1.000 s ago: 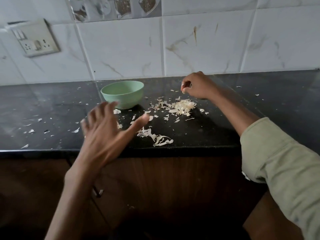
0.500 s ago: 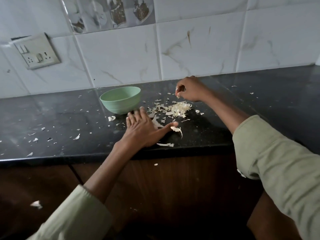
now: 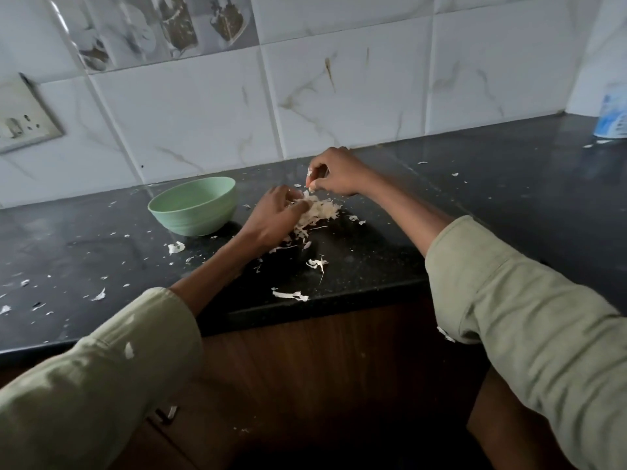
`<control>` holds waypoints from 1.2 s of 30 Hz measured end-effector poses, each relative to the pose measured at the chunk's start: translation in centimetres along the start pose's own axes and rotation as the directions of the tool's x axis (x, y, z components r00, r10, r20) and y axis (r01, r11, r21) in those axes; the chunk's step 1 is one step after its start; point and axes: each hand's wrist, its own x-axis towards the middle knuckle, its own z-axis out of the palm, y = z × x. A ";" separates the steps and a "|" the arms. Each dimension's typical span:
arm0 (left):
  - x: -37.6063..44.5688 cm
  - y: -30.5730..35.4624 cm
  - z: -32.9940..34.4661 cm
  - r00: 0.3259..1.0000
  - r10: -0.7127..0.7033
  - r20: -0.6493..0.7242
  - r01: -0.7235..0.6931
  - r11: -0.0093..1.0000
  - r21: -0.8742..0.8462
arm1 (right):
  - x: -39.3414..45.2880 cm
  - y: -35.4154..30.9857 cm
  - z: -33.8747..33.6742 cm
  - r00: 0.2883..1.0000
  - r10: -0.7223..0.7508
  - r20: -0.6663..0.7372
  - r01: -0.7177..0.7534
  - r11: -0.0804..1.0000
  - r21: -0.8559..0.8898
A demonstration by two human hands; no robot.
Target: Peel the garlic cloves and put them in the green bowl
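Note:
The green bowl [image 3: 194, 210] stands on the black counter, left of a heap of pale garlic skins [image 3: 322, 211]. My left hand [image 3: 276, 217] lies at the heap's left side with curled fingers pressed into the skins. Behind the heap, my right hand [image 3: 334, 173] is curled and pinches a small white piece, probably a garlic clove, just above the skins. What lies inside the bowl is hidden from this angle.
Loose skin scraps [image 3: 290, 295] lie scattered over the black counter [image 3: 390, 262] up to its front edge. A white and blue container [image 3: 612, 113] stands at the far right corner. A wall socket [image 3: 20, 122] sits on the tiled wall at left.
My left hand slid from the counter's front area forward and right into the skin heap, pushing scraps together. My right hand stayed behind the heap, still curled on its small piece.

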 end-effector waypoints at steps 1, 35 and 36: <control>0.4 -0.1 -0.3 0.999 -0.009 -0.037 0.007 0.999 -0.050 | 0.0 0.0 0.0 1.000 0.003 0.013 -0.004 0.999 0.033; 5.1 -2.3 -0.7 0.911 -0.020 -0.412 -0.067 0.978 -0.197 | -0.2 -1.3 0.3 0.990 0.134 0.044 -0.132 0.773 0.620; 5.0 -2.3 -0.7 0.910 -0.005 -0.414 -0.075 0.981 -0.177 | -0.2 -1.3 0.4 0.990 0.134 0.050 -0.136 0.769 0.625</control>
